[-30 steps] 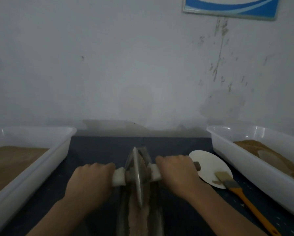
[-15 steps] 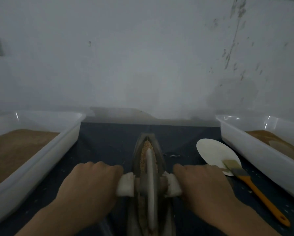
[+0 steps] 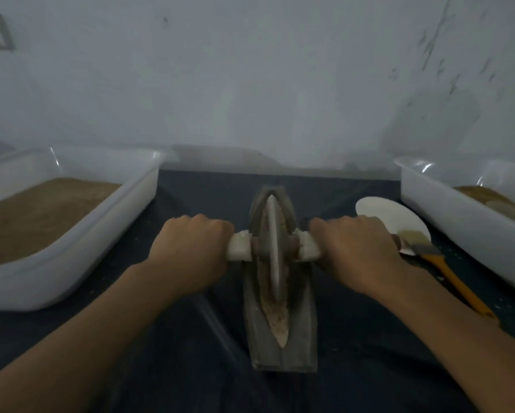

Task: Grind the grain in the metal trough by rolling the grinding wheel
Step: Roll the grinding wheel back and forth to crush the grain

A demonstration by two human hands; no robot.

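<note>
A narrow boat-shaped metal trough (image 3: 281,350) lies lengthwise on the dark table in front of me. Brownish ground grain (image 3: 278,318) fills its groove. The thin grinding wheel (image 3: 272,242) stands upright in the groove, toward the far end. A white-wrapped axle handle sticks out on each side. My left hand (image 3: 190,251) is closed around the left handle (image 3: 239,248). My right hand (image 3: 357,251) is closed around the right handle (image 3: 308,248).
A white plastic bin (image 3: 71,251) with brown powder sits at the left. Another white bin (image 3: 459,234) with brown material is at the right. A white round plate (image 3: 384,216) and an orange-handled brush (image 3: 453,281) lie right of the trough. A grey wall rises close behind.
The wheel has rolled away from me toward the trough's far end, both hands moving with it. More of the near groove and its grain shows now. The view has tilted downward.
</note>
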